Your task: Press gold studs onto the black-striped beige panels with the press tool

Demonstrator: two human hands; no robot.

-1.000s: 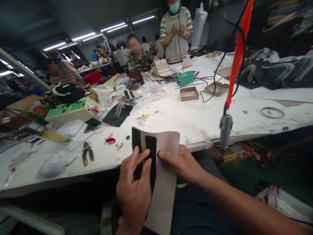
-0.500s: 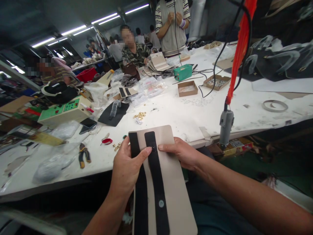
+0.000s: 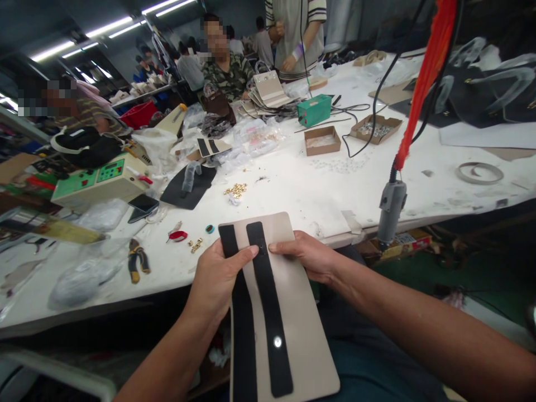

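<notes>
We hold one panel with two straps over our lap, beside the desk. Left hand and right hand both grip its top, fingertips nearly meeting.

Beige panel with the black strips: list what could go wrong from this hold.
1. Both the left hand and right hand grip the beige panel only at its top end; the lower end juts out unsupported over the lap and may crease.
2. The grey tool hangs at the edge of the table near the right forearm; a swing could knock it.
</notes>
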